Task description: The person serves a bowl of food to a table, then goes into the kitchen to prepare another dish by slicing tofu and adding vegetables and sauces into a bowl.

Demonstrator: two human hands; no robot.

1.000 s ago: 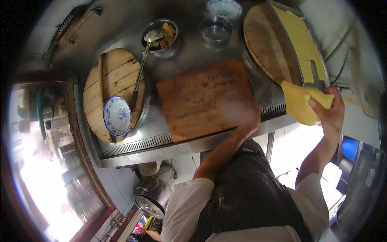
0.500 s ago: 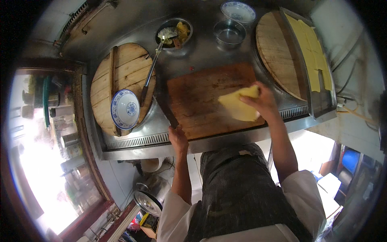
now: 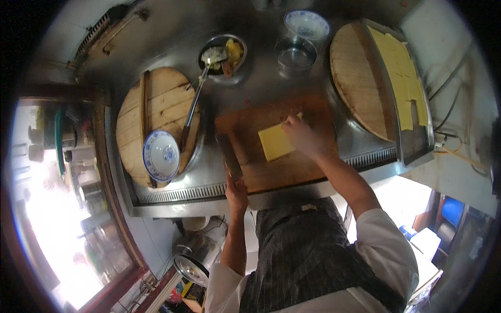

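Yellow sheet [image 3: 274, 143], partly beneath right hand [image 3: 304, 136]

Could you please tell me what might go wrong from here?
The left hand holds a blade over the board while the right hand is at the yellow sheet; a careless swing could nick fingers.
The bowl overlaps the raised bar of the round lid, so a knock might tip it.
The ladle reaches from the basin toward that bowl; a bump could drag both.
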